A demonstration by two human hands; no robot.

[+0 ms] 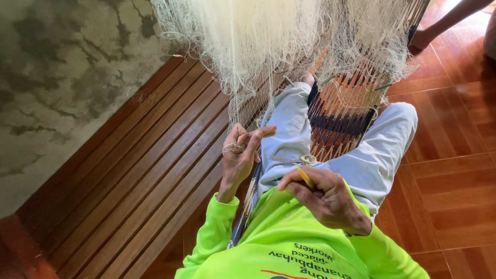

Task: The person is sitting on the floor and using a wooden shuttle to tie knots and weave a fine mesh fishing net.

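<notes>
A pale, fine-meshed fishing net [264,34] hangs down in front of me over my lap. My left hand [240,156] is raised with its fingers pinched on net twine, strands wound around them. My right hand [323,196] is shut on a thin yellow netting needle [304,174], its tip pointing up toward the twine near a small yellowish loop [308,159]. Both hands sit above my legs in light grey trousers [370,156]. My sleeves and shirt [287,253] are bright lime green.
A chair with dark and orange woven straps [341,118] lies under my legs. Reddish wooden slats [146,179] run to the left, beside a stained grey wall [55,81]. Glossy brown floor tiles [458,165] are at right. Another person's arm [448,20] reaches in at top right.
</notes>
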